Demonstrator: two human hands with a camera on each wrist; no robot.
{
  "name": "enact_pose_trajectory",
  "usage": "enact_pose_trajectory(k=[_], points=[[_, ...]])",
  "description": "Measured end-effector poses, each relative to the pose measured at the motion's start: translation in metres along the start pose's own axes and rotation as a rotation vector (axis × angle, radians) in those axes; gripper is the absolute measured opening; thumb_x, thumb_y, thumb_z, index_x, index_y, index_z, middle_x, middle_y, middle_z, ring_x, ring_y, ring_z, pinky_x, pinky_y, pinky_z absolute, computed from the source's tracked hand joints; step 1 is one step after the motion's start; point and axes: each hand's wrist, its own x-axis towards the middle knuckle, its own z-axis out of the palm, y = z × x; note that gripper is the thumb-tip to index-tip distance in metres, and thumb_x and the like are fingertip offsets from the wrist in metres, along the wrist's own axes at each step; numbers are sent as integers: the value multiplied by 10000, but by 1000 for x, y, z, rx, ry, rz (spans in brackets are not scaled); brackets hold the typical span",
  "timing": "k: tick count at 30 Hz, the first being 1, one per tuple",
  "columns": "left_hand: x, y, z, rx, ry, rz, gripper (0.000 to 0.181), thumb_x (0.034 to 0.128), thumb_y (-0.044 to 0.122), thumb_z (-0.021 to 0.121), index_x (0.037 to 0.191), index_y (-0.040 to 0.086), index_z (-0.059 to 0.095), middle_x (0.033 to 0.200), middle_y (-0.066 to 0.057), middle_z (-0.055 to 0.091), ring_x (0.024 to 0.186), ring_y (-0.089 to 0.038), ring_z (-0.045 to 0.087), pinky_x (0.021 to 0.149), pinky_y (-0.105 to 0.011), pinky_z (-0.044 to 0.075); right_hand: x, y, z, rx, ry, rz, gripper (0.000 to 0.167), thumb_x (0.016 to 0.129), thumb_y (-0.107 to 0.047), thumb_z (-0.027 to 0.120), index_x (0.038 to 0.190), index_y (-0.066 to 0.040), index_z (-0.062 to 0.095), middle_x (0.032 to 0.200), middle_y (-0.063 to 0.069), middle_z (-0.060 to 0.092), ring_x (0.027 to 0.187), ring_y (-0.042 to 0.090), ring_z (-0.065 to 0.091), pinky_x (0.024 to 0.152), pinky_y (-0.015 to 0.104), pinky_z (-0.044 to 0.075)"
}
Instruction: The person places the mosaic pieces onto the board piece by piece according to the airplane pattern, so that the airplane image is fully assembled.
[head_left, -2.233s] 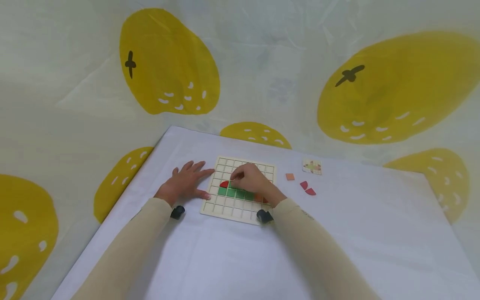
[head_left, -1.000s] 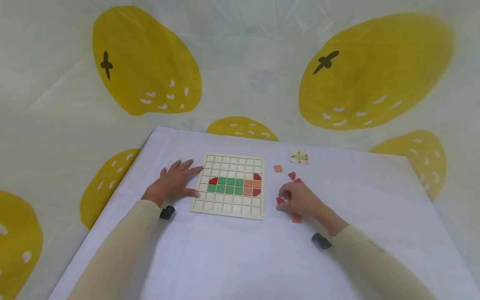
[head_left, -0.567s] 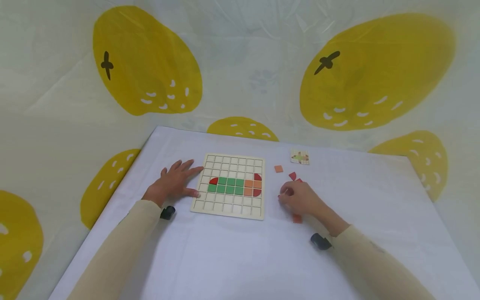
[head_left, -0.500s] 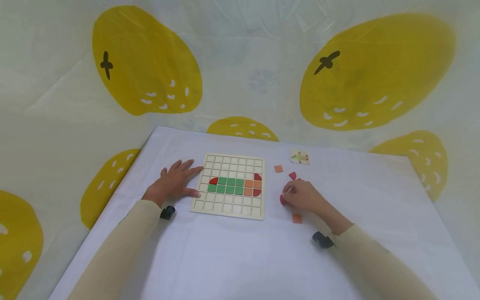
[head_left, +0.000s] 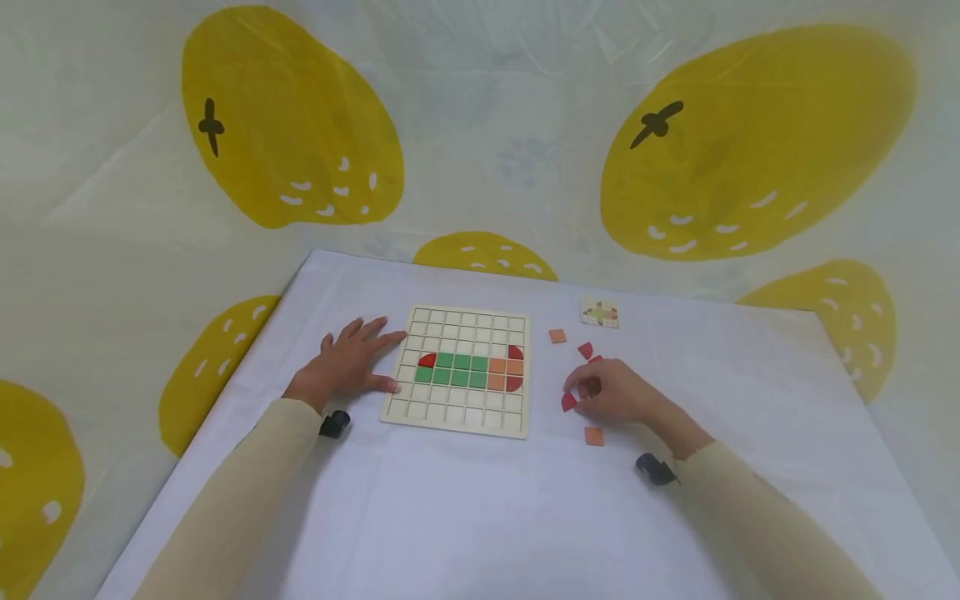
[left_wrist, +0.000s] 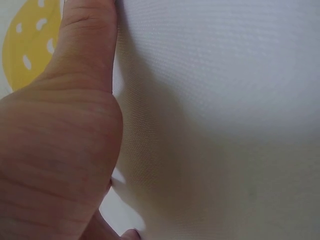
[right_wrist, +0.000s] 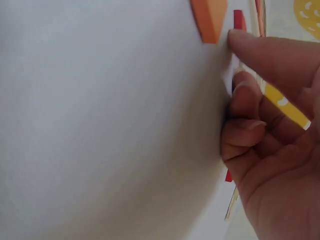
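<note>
My left hand (head_left: 341, 367) lies on the white cloth with fingers spread, its thumb and index fingertip at the left edge of a wooden grid board (head_left: 450, 412). On the board sit green square tiles (head_left: 461, 371), orange square tiles (head_left: 506, 373) and red quarter-circle pieces (head_left: 427, 360). To the board's right, my right hand (head_left: 611, 392) pinches a loose red quarter-circle piece (head_left: 568, 402) low over the cloth. The right wrist view shows the thumb tip against this piece (right_wrist: 239, 20), the other fingers curled. Only the palm side and thumb of my left hand (left_wrist: 55, 145) show in its wrist view.
Two more red quarter-circle pieces (head_left: 585, 350) lie beyond my right hand, one partly covered. One loose orange tile (head_left: 557, 336) is behind and another orange tile (head_left: 594, 436) in front. A pattern card (head_left: 599, 313) lies at the back. A lemon-print sheet (head_left: 495, 167) hangs behind.
My right hand left the board and reached the loose pieces at the right. Its fingers have turned the red quarter-circle piece and shifted it slightly. My left hand stays by the board.
</note>
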Motion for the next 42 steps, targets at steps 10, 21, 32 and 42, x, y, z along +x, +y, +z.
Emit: enact_pose_trajectory(k=[10, 21, 32, 42], points=[[-1, -2, 3, -5, 13, 6, 998, 820, 687, 751, 1645, 425, 255, 1776, -78, 127, 1612, -486, 82, 1176, -835, 141, 3, 5, 6, -55, -20, -44, 212, 886, -263, 833, 1079, -196, 777, 787, -57, 659, 789, 143, 598, 691, 270, 535], [-3, 0, 2, 11, 14, 0, 988, 834, 679, 745, 1649, 416, 251, 1776, -79, 125, 1613, -488, 84, 1181, -830, 143, 8, -4, 11, -58, 6, -88, 176, 885, -275, 838, 1042, -214, 784, 756, -71, 646, 779, 139, 588, 686, 253, 526], [-1, -1, 3, 22, 26, 7, 998, 816, 730, 720, 1645, 436, 248, 1776, -68, 132, 1616, -478, 86, 1182, -825, 159, 12, -23, 11, -57, 27, -144, 219, 895, -258, 831, 1088, -168, 783, 790, -76, 655, 812, 132, 587, 708, 241, 521], [-1, -2, 3, 20, 32, 8, 997, 810, 748, 709, 1642, 443, 252, 1776, -65, 132, 1617, -475, 79, 1176, -832, 157, 27, -46, 19, -24, 50, -180, 255, 888, -248, 834, 1115, -141, 786, 833, -52, 669, 838, 135, 576, 706, 221, 498]])
